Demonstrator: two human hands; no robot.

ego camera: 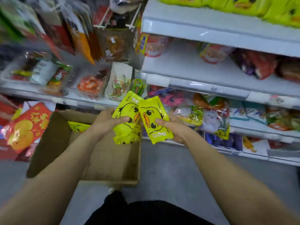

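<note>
Yellow film packets, each printed with a duck face in black and orange, were held above the far right corner of the box. Left packet was pinched by the left hand, thumb pressed on the printed front and fingers hidden behind. More packets of the same print were stacked under it in the same grip; the count could not be told. Right packet was pinched by the right hand the same way, thumb on the front and fingers behind. Both top packets were tilted, with their upper edges touching between the hands.

Packets were noted as glossy, soft and pillow-shaped, with flat crimped ends.

Cardboard box, brown, matte and open-topped, was set on the grey floor under the left forearm. One matching loose packet was seen lying in it near the far wall.

White shelves to the right were loaded with mixed bagged snacks, too blurred to identify. Top-shelf packets in the same lime yellow with the duck print were lined up in a row. Red printed bag was seen just left of the box.
</note>
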